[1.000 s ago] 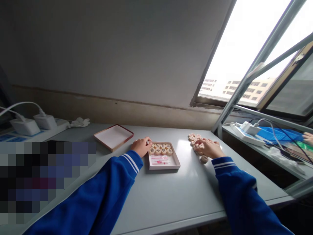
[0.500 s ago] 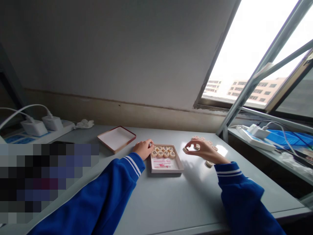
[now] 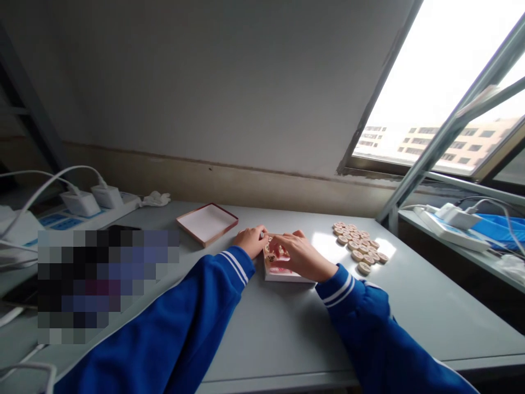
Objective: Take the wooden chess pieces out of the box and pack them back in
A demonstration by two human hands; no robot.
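Xiangqi tray: The shallow open box (image 3: 287, 278) lies flat on the grey table (image 3: 283, 331), in front of the person; both hands are at it.
Right hand: The right hand (image 3: 301, 256) spans the tray from its right side, thumb and index finger curved apart at their bases. A character-marked xiangqi piece (image 3: 271, 259) shows at the fingertips; whether it is clamped or lying free cannot be told.
Left hand: The left hand (image 3: 249, 242) sits at the tray's far left corner with fingers bent together; their grip on the wall cannot be confirmed.
Change: Half a second ago, the right hand held a piece pinched between the loose pieces and the tray. It is now over the tray, and the loose xiangqi pieces (image 3: 357, 255) are uncovered. The left hand has kept its corner.
Significance: Judged as carrying complete, with placement under way; release is unverified.
Tray contents: Right-hand fingers mask most seated pieces; a pink-printed packet (image 3: 281, 270) shows partly below them.
Edges: Tray walls bound the fingers. The box lid (image 3: 208, 221), open side up, has its right corner just beside the left hand.
Open room: Bare table separates tray from loose pieces. The nearest loose piece is near the right cuff (image 3: 338, 287), not touching.
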